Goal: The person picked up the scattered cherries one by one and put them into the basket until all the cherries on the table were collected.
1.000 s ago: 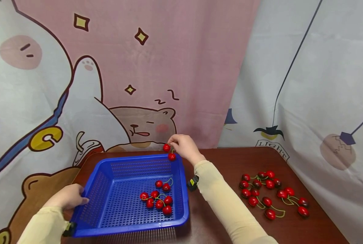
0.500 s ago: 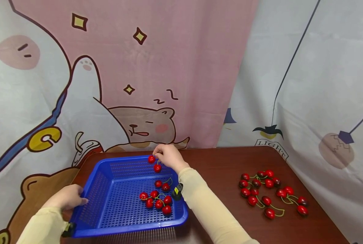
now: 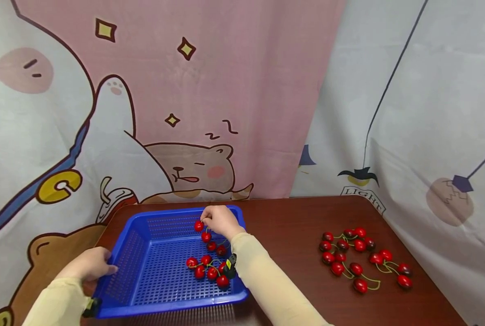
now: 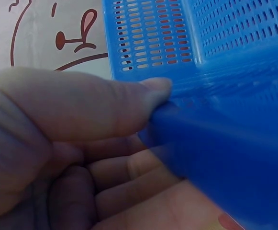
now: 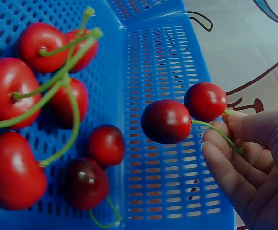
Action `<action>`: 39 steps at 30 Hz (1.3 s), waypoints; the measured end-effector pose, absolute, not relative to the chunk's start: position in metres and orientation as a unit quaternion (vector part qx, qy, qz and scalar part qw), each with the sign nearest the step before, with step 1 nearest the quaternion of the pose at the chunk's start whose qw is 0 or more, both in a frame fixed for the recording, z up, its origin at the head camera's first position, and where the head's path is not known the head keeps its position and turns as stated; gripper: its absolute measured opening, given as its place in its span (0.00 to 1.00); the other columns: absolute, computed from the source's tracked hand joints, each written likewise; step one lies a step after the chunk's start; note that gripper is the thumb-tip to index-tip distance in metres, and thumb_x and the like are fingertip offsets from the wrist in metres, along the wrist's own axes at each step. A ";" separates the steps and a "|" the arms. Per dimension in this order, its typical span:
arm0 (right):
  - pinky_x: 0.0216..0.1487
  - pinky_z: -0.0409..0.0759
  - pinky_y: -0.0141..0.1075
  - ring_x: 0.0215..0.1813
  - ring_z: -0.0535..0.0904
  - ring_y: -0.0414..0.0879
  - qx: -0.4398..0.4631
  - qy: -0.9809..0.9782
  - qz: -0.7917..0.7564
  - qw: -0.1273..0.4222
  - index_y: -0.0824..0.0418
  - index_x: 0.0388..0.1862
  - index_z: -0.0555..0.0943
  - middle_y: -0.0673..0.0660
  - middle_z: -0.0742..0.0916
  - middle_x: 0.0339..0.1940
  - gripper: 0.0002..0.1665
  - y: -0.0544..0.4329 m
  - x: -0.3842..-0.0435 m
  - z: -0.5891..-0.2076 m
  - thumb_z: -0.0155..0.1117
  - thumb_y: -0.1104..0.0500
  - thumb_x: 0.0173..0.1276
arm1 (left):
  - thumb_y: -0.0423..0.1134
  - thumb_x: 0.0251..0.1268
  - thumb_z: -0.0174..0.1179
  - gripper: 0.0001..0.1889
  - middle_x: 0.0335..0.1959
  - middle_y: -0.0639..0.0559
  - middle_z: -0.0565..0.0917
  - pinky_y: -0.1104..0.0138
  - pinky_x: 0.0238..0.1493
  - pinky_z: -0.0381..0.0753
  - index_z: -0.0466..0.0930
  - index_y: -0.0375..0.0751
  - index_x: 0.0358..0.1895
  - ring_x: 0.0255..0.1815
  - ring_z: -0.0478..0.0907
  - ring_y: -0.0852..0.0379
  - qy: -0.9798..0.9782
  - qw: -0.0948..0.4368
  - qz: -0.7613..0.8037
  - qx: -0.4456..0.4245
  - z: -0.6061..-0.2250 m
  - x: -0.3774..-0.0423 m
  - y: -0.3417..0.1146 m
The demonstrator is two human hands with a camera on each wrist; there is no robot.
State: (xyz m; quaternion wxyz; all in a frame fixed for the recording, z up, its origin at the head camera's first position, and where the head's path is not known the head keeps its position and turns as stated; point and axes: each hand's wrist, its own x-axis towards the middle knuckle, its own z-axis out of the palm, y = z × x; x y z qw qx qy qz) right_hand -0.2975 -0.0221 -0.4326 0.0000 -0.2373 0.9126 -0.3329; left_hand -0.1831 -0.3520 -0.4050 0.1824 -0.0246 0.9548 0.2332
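Observation:
My right hand (image 3: 222, 221) pinches the green stem of a pair of red cherries (image 3: 199, 225), which hang inside the blue plastic basket near its far right corner. In the right wrist view the two cherries (image 5: 165, 121) dangle from thumb and fingers, in front of the slotted wall. Several more cherries (image 3: 212, 273) with joined stems lie on the right part of the basket floor. On the left side my left hand (image 3: 88, 265) grips the basket's rim (image 3: 171, 307); the left wrist view has the thumb (image 4: 124, 103) on top of the rim and the fingers curled beneath.
Several loose cherries (image 3: 360, 245), some dark red, are spread over the right part of the brown wooden table (image 3: 291, 244). Behind the table hangs a printed curtain (image 3: 267, 90) with cartoon animals.
My right hand has carried the cherry pair leftward and down, from above the basket's far right corner to inside it. The left hand and the basket stay where they were.

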 end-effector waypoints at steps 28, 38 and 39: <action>0.45 0.80 0.31 0.39 0.82 0.38 -0.261 0.921 -0.285 0.040 0.56 0.43 0.87 0.46 0.88 0.39 0.07 -0.024 -0.296 -0.439 0.66 0.60 0.69 | 0.29 0.63 0.63 0.16 0.29 0.41 0.82 0.51 0.33 0.85 0.73 0.14 0.44 0.29 0.83 0.46 0.949 0.194 0.245 -0.036 -0.407 -0.185 -0.354; 0.51 0.79 0.33 0.46 0.82 0.40 -0.278 0.918 -0.279 0.041 0.56 0.51 0.85 0.48 0.87 0.46 0.14 -0.023 -0.295 -0.438 0.66 0.53 0.69 | 0.29 0.63 0.62 0.16 0.28 0.41 0.82 0.51 0.33 0.85 0.73 0.13 0.43 0.30 0.83 0.46 0.950 0.188 0.248 -0.032 -0.405 -0.183 -0.352; 0.52 0.79 0.33 0.47 0.82 0.41 -0.281 0.917 -0.280 0.041 0.55 0.52 0.85 0.48 0.87 0.47 0.15 -0.022 -0.295 -0.437 0.66 0.53 0.70 | 0.28 0.63 0.62 0.15 0.28 0.41 0.82 0.51 0.33 0.85 0.74 0.13 0.42 0.30 0.83 0.46 0.950 0.185 0.249 -0.030 -0.405 -0.183 -0.352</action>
